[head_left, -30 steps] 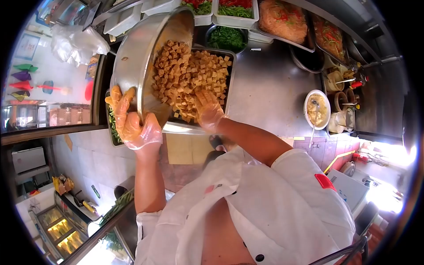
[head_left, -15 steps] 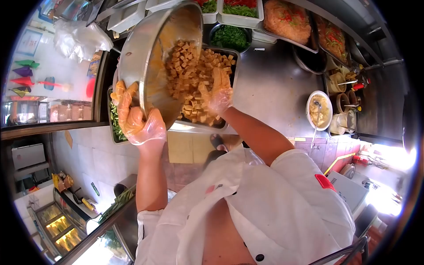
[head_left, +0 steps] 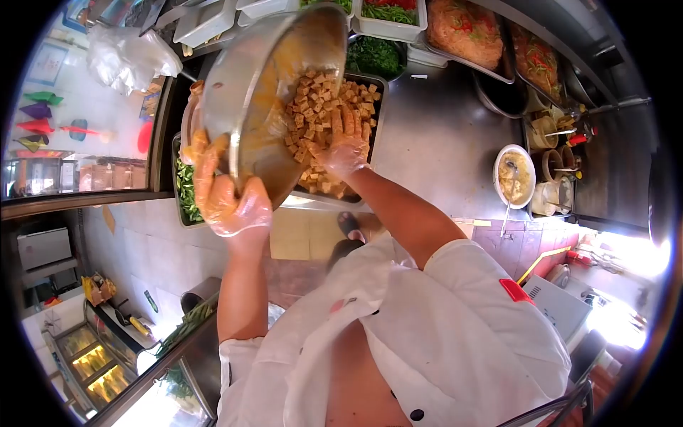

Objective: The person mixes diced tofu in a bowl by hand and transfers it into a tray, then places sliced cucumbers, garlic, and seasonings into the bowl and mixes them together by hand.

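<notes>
My left hand point(head_left: 231, 192), in a clear plastic glove smeared orange, grips the near rim of a large steel mixing bowl point(head_left: 231, 89). The bowl is tipped steeply to the right over a rectangular metal tray point(head_left: 383, 107). Brown seasoned tofu cubes point(head_left: 313, 96) lie heaped in the tray, up against the bowl's lower lip. Sauce streaks coat the bowl's inside. My right hand point(head_left: 345, 146), gloved too, rests on the cubes with its fingers spread and stretched out. Part of the tray is hidden behind the bowl.
Left of the bowl is a tray of chopped greens point(head_left: 186, 188). Behind stand a bowl of chopped herbs point(head_left: 373, 57) and trays of shredded food point(head_left: 469, 39). A white bowl with a spoon point(head_left: 514, 174) sits right, near seasoning containers point(head_left: 544, 132) on the steel counter point(head_left: 441, 135).
The tilted bowl has shifted to the right, with my left hand still gripping it. My right hand has moved slightly left over the cubes, and its fingers are more spread.
</notes>
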Demonstrator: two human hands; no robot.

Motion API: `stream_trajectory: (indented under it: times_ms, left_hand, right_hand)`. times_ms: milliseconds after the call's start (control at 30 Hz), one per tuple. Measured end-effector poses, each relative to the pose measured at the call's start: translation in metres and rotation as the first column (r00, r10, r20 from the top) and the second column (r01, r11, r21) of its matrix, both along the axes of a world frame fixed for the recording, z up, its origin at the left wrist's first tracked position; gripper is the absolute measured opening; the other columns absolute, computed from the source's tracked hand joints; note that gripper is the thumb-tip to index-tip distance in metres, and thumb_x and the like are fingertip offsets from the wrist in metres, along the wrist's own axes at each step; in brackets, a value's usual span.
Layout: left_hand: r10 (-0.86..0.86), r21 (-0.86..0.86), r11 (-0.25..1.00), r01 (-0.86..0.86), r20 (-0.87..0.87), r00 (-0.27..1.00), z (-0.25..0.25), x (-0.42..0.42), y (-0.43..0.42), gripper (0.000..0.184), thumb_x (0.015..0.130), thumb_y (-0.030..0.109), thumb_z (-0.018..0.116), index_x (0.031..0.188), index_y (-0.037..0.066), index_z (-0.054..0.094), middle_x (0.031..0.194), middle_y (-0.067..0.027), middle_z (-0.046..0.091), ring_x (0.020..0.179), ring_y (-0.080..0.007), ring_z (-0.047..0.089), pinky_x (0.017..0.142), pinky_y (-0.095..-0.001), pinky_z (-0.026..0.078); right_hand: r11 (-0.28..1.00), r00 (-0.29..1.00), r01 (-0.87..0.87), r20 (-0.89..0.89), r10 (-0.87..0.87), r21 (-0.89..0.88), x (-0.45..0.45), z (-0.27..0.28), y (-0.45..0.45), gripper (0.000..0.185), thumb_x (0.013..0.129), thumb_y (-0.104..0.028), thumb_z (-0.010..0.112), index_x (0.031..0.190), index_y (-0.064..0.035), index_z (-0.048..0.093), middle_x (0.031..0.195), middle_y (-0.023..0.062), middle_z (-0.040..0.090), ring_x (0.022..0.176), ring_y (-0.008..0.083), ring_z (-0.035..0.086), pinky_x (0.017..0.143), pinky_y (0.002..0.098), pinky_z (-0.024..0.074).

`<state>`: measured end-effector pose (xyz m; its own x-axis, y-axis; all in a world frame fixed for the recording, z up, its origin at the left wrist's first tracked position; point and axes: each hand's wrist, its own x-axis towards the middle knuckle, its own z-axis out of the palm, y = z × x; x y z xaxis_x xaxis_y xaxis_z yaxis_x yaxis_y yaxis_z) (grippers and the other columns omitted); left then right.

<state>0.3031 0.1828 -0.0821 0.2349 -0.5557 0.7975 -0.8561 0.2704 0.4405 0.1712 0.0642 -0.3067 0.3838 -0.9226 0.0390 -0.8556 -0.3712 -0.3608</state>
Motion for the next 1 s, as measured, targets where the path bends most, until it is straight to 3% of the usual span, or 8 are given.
stream_trajectory:
  times_ms: [67, 133, 200, 267, 433, 667, 833, 1000]
  left_hand:
    - [0.023, -0.003, 1.000, -0.023, 0.046, 0.999, 0.005, 0.001, -0.001, 0.009, 0.068, -0.014, 0.050, 0.068, -0.005, 0.048, 0.121, -0.0232, 0.066, 0.131, -0.0503, 0.054, 0.114, -0.0599, 0.035]
    - [-0.054, -0.009, 0.998, 0.057, 0.232, 0.971, 0.006, -0.001, 0.000, 0.011, 0.068, -0.013, 0.050, 0.066, -0.005, 0.044, 0.121, -0.0235, 0.066, 0.131, -0.0503, 0.054, 0.113, -0.0617, 0.036]
    - [-0.018, -0.003, 1.000, 0.019, 0.166, 0.986, 0.007, 0.000, 0.000, 0.013, 0.069, -0.013, 0.051, 0.065, -0.004, 0.042, 0.122, -0.0239, 0.066, 0.132, -0.0502, 0.053, 0.113, -0.0611, 0.037]
    - [0.050, 0.024, 0.998, -0.051, 0.037, 0.998, 0.009, 0.005, -0.001, 0.018, 0.069, -0.012, 0.053, 0.064, -0.003, 0.038, 0.123, -0.0248, 0.065, 0.135, -0.0500, 0.050, 0.112, -0.0597, 0.038]
    - [0.088, 0.065, 0.992, -0.108, 0.250, 0.964, 0.014, 0.003, 0.005, 0.013, 0.073, -0.009, 0.053, 0.070, -0.004, 0.041, 0.126, -0.0256, 0.063, 0.132, -0.0501, 0.052, 0.109, -0.0563, 0.042]
    - [0.092, 0.017, 0.995, -0.099, 0.225, 0.970, 0.017, 0.004, 0.011, 0.008, 0.076, -0.010, 0.050, 0.072, -0.005, 0.044, 0.130, -0.0258, 0.061, 0.130, -0.0502, 0.054, 0.105, -0.0550, 0.046]
    - [0.062, 0.021, 0.998, -0.067, 0.169, 0.984, 0.012, 0.002, 0.016, 0.007, 0.074, -0.013, 0.052, 0.076, -0.007, 0.049, 0.131, -0.0238, 0.060, 0.136, -0.0486, 0.049, 0.107, -0.0531, 0.044]
    - [0.016, 0.023, 1.000, -0.021, 0.184, 0.983, 0.013, 0.000, 0.020, 0.008, 0.073, -0.013, 0.051, 0.077, -0.007, 0.049, 0.130, -0.0241, 0.061, 0.134, -0.0512, 0.050, 0.110, -0.0549, 0.041]
  right_hand:
    - [0.987, 0.994, 0.061, 0.104, -0.045, -0.151, -0.003, -0.011, 0.005, 0.095, 0.085, -0.059, 0.064, 0.157, -0.0054, 0.033, 0.161, 0.0216, 0.032, 0.150, 0.0401, 0.027, 0.122, 0.0592, 0.0185]
    - [0.993, 0.995, 0.022, 0.099, -0.011, -0.117, -0.009, -0.010, 0.013, 0.092, 0.090, -0.058, 0.057, 0.159, -0.0045, 0.028, 0.163, 0.0246, 0.028, 0.152, 0.0400, 0.023, 0.123, 0.0588, 0.0149]
    - [0.997, 1.000, 0.002, -0.024, -0.004, -0.078, -0.007, -0.008, 0.019, 0.090, 0.095, -0.056, 0.050, 0.161, -0.0012, 0.022, 0.164, 0.0271, 0.025, 0.153, 0.0400, 0.022, 0.124, 0.0591, 0.0127]
    - [0.942, 0.964, -0.075, -0.218, 0.152, 0.327, -0.007, 0.023, 0.021, 0.087, 0.099, -0.052, 0.045, 0.161, 0.0027, 0.017, 0.164, 0.0290, 0.024, 0.152, 0.0438, 0.023, 0.124, 0.0579, 0.0121]
    - [0.988, 0.996, -0.087, 0.037, 0.083, 0.126, -0.010, 0.007, 0.051, 0.085, 0.101, -0.050, 0.042, 0.159, 0.0067, 0.016, 0.162, 0.0316, 0.023, 0.148, 0.0495, 0.027, 0.124, 0.0566, 0.0165]
    - [0.978, 0.939, 0.110, 0.342, -0.043, -0.178, -0.008, -0.001, 0.032, 0.082, 0.100, -0.046, 0.050, 0.157, 0.0069, 0.024, 0.158, 0.0280, 0.033, 0.144, 0.0455, 0.033, 0.120, 0.0583, 0.0252]
    - [0.985, 0.909, 0.133, 0.408, -0.079, -0.105, -0.011, -0.028, 0.008, 0.092, 0.096, -0.054, 0.056, 0.158, 0.0044, 0.023, 0.157, 0.0271, 0.033, 0.142, 0.0442, 0.036, 0.118, 0.0515, 0.0326]
    - [0.982, 0.900, 0.164, 0.422, -0.110, -0.092, -0.005, -0.020, 0.005, 0.096, 0.095, -0.060, 0.056, 0.159, 0.0030, 0.022, 0.158, 0.0261, 0.033, 0.144, 0.0433, 0.034, 0.120, 0.0541, 0.0253]
